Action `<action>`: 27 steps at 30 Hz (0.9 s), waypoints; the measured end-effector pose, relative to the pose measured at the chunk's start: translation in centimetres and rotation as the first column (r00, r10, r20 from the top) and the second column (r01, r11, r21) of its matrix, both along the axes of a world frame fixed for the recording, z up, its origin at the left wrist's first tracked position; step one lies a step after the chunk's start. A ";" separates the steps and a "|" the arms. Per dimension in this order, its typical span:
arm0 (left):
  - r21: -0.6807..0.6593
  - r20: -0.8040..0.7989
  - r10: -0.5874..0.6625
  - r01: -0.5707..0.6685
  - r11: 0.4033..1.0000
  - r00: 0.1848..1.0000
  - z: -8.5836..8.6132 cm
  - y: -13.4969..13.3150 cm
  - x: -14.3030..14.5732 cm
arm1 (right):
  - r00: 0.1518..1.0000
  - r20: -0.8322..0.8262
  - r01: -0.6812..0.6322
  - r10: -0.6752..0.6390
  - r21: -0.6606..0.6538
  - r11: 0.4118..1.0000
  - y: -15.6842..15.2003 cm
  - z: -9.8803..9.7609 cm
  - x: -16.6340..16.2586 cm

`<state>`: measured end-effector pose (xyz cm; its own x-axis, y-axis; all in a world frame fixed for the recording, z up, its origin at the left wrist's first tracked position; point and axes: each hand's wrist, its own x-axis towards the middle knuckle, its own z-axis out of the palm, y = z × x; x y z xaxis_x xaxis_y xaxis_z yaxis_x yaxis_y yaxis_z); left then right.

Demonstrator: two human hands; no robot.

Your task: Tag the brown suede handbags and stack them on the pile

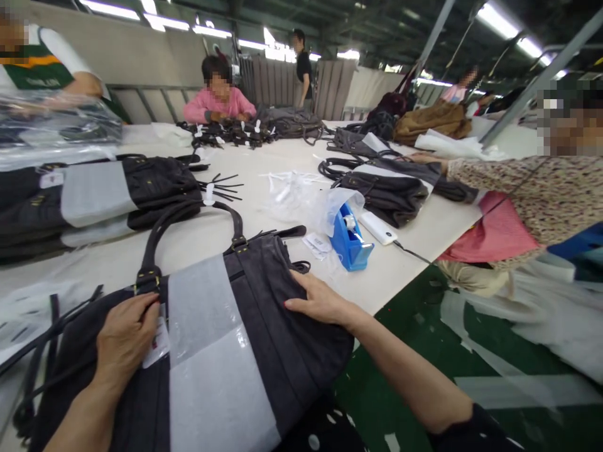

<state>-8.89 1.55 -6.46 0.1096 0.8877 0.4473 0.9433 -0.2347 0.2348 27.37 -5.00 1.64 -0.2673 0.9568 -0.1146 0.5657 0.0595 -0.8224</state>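
A dark grey handbag (277,326) lies in front of me, with a pale wrapping band (202,326) around its middle and its handle (162,232) standing up. My left hand (125,339) is closed at the bag's upper edge, by the handle's base, its fingers curled. Just beside those fingers hangs a white tag (159,344), partly covered. My right hand (323,298) rests on the bag's right end with thumb and forefinger apart; its other fingers are mostly hidden. Beyond it stands a blue tape dispenser (351,242).
More dark bags (160,188) lie at the left and wrapped bags (381,191) at the right. Crumpled clear plastic (296,194), white labels (318,243) and a white corded device (378,227) are on the white table (264,172). Co-workers stand around; a patterned sleeve (527,185) reaches in from the right.
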 end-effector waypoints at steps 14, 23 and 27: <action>-0.081 0.020 -0.008 0.010 0.997 1.000 0.6 -0.2 0.7 | 0.969 0.167 0.204 -0.185 -0.109 0.973 5.1 -0.2 -1.0; -0.083 0.004 -0.028 0.028 0.996 1.000 0.4 -0.2 0.4 | 0.954 0.018 0.286 -0.299 -0.342 0.895 8.7 2.1 -2.4; -0.089 -0.006 -0.007 0.006 0.996 1.000 0.3 -0.3 0.4 | 0.828 -0.414 0.135 -0.378 -0.508 0.851 8.3 4.1 -2.7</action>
<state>-8.46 1.23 -6.11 0.1180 0.9233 0.3654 0.9435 -0.2190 0.2488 24.72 3.35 5.73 -0.1549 0.8733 -0.4618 0.0281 -0.4634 -0.8857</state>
